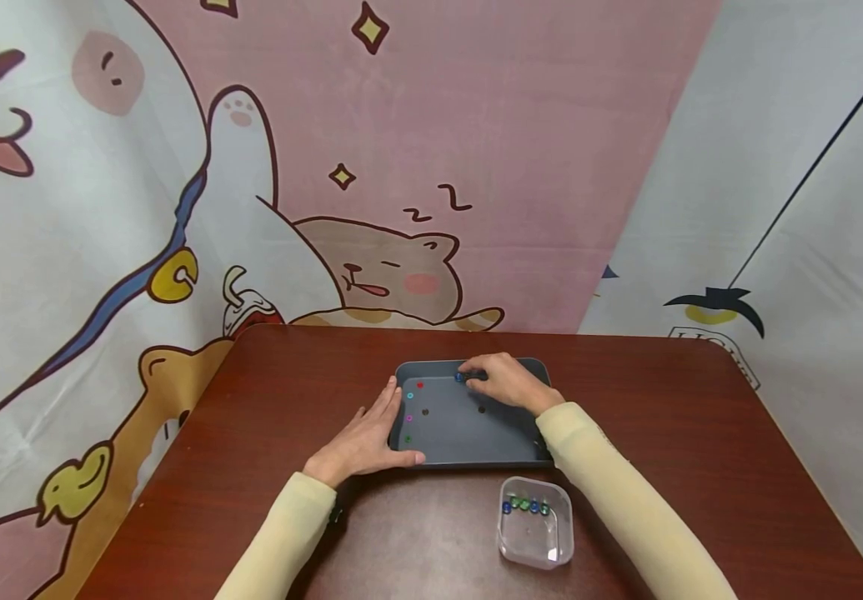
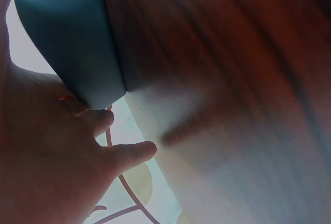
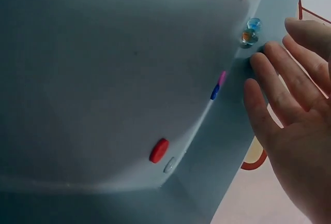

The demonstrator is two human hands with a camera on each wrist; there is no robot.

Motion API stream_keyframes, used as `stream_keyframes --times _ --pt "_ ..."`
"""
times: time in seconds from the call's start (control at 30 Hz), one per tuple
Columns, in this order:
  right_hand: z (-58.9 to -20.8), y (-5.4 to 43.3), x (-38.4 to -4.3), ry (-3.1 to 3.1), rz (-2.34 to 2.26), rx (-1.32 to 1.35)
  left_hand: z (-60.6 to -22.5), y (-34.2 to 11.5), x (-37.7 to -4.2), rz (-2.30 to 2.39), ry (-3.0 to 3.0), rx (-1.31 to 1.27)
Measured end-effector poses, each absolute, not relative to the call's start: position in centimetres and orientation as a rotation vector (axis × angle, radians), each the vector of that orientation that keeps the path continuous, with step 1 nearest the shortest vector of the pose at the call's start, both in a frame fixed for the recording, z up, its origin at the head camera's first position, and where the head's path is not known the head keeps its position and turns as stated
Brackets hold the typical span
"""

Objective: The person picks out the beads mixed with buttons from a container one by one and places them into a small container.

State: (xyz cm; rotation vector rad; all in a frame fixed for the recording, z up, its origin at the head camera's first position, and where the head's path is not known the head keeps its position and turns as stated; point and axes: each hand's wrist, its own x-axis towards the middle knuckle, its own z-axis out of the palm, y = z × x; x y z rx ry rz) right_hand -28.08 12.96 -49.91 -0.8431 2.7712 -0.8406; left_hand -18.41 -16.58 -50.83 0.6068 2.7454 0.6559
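Observation:
A shallow grey tray (image 1: 449,437) lies on the table with small coloured discs in it, among them a red disc (image 1: 420,385). Spread along the tray's left side is my left hand (image 1: 362,442), its thumb at the front rim and its fingers against the left wall. My right hand (image 1: 508,382) reaches over the tray to the far wall, fingertips by a blue marble (image 1: 459,377). In the right wrist view, two glass marbles (image 3: 250,36) sit at the foot of that wall, just beyond the extended fingers (image 3: 279,79), with nothing pinched between thumb and fingers.
A clear plastic container (image 1: 532,547) with several blue and green marbles stands in front of the tray, beside the right sleeve (image 1: 611,483). The brown wooden table (image 1: 288,375) ends at a patterned cloth (image 1: 521,167) behind it.

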Motion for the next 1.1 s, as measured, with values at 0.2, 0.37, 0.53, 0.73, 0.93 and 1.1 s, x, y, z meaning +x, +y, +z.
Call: stream_keyframes --times 0.2,0.37,0.53,0.73,0.93,1.1 --pt "-50.34 12.76 -28.28 2.773 -0.819 -0.850 -50.92 -16.60 -18.40 0.664 2.741 0.601" --pt "-50.51 12.61 -28.31 2.771 -0.809 -0.859 -50.87 -16.62 -18.37 0.665 2.740 0.606" --pt "-50.64 12.59 -28.18 2.780 -0.776 -0.867 -50.82 -16.62 -18.39 0.667 2.737 0.610" --pt "-50.57 12.75 -27.99 2.796 -0.748 -0.880 -50.80 -16.60 -18.38 0.661 2.742 0.608" --pt "-50.68 12.94 -28.03 2.814 -0.712 -0.911 -50.86 -16.60 -18.39 0.664 2.747 0.608" --pt "-50.64 12.94 -28.03 2.825 -0.637 -0.953 -50.84 -16.60 -18.38 0.658 2.748 0.613"
